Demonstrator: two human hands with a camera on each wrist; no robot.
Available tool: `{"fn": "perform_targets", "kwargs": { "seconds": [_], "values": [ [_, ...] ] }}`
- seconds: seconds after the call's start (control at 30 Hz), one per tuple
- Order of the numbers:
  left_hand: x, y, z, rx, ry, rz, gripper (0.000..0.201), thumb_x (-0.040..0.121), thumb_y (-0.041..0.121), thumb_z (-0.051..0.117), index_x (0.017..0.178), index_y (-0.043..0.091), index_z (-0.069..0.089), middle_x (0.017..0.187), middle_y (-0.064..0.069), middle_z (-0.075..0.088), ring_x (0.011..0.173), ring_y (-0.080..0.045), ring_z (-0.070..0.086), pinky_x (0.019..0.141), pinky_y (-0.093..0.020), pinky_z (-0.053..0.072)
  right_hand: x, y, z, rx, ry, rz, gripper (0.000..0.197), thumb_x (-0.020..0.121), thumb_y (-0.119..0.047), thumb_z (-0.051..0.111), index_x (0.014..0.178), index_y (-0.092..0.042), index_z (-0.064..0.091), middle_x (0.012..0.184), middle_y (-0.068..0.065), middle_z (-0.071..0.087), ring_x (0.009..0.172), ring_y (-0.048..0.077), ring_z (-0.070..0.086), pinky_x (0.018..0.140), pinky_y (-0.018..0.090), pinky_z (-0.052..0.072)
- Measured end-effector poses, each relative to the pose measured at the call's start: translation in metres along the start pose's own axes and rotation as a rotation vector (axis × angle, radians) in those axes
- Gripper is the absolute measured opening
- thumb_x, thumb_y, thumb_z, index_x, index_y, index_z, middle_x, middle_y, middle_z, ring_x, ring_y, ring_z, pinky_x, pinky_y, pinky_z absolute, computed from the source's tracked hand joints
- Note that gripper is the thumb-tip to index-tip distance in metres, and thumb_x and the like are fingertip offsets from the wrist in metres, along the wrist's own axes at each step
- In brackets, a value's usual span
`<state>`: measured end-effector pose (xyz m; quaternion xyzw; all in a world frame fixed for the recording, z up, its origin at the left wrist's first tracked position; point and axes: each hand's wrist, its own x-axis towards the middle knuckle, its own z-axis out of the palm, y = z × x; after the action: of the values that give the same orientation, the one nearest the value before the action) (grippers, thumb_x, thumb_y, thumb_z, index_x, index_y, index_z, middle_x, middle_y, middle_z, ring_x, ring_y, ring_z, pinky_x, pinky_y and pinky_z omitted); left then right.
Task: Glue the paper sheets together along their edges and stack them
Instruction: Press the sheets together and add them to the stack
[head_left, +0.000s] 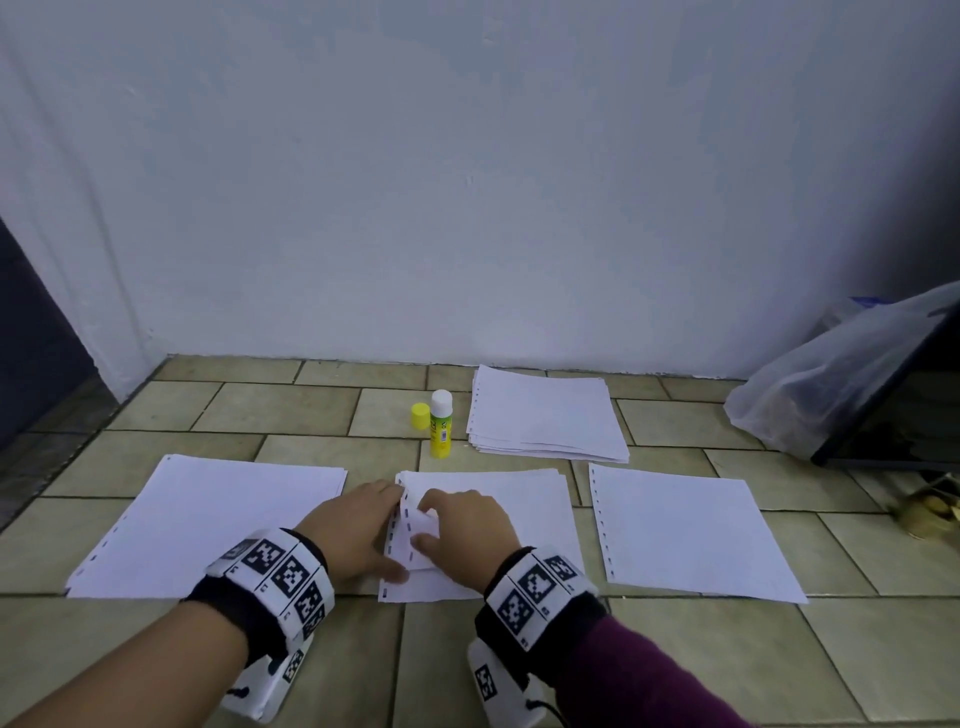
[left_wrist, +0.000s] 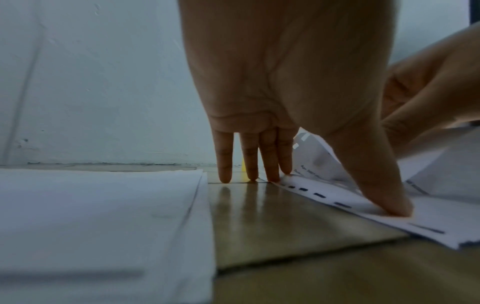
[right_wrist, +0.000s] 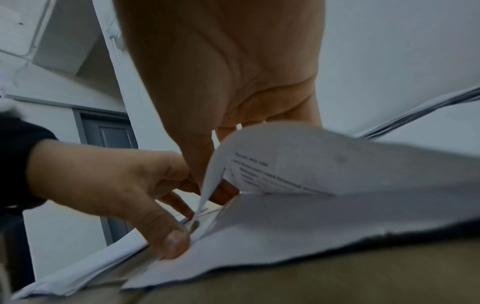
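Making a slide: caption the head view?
Left hand pins the middle paper stack while right hand lifts its punched edge; glue stick stands uncapped behind.

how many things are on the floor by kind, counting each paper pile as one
white paper piles: 4 (left, middle, right, back)
yellow glue stick with white tip: 1
loose yellow cap: 1
clear plastic bag: 1
total: 7

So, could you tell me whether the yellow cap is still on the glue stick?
No, the yellow cap stands on the tiled floor beside the upright yellow glue stick, whose white tip is bare.
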<state>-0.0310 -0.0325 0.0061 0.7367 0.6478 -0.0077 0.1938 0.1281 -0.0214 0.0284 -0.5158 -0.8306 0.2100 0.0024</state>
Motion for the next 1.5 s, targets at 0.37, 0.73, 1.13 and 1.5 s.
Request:
{"fn": "perform_targets", "kwargs": {
  "seconds": [0.37, 0.73, 1.13, 1.5],
  "values": [
    [-0.009, -0.015, -0.009, 0.013, 0.002, -0.034, 0.071, 0.076, 0.055, 0.069, 0.137, 0.028, 0.045, 0.135, 0.013, 0.041, 0.121, -0.005, 0.042, 0.101, -0.025, 0.039, -0.001, 0.002, 0.001, -0.061, -0.092, 0.008, 0.049, 0.09, -0.043, 0.058, 0.134, -0.022, 0.053, 0.133, 0.006, 0.05, 0.121, 0.024, 0.049, 0.1, 0.034, 0.038],
    [-0.01, -0.003, -0.007, 0.104, 0.002, -0.067, 0.072, 0.076, 0.055, 0.069, 0.136, 0.026, 0.042, 0.136, 0.009, 0.041, 0.119, -0.011, 0.043, 0.096, -0.025, 0.039, -0.003, -0.003, 0.0, -0.043, -0.109, 0.045, 0.047, 0.094, -0.041, 0.052, 0.136, -0.02, 0.05, 0.135, 0.008, 0.048, 0.125, 0.025, 0.044, 0.102, 0.036, 0.037],
    [-0.009, -0.004, -0.007, 0.091, 0.006, -0.072, 0.071, 0.076, 0.053, 0.07, 0.136, 0.025, 0.045, 0.134, 0.009, 0.044, 0.117, -0.011, 0.044, 0.095, -0.024, 0.04, -0.001, -0.003, 0.0, 0.019, -0.09, 0.074, 0.045, 0.094, -0.041, 0.052, 0.136, -0.022, 0.051, 0.137, 0.005, 0.049, 0.129, 0.022, 0.041, 0.103, 0.035, 0.037],
    [-0.008, -0.004, -0.008, 0.08, -0.011, -0.089, 0.067, 0.075, 0.053, 0.072, 0.132, 0.024, 0.052, 0.137, 0.01, 0.044, 0.12, -0.011, 0.044, 0.099, -0.028, 0.041, 0.0, -0.007, 0.001, -0.01, -0.117, 0.09, 0.05, 0.09, -0.047, 0.058, 0.133, -0.023, 0.053, 0.131, 0.007, 0.046, 0.126, 0.023, 0.038, 0.1, 0.036, 0.039]
  ]
}}
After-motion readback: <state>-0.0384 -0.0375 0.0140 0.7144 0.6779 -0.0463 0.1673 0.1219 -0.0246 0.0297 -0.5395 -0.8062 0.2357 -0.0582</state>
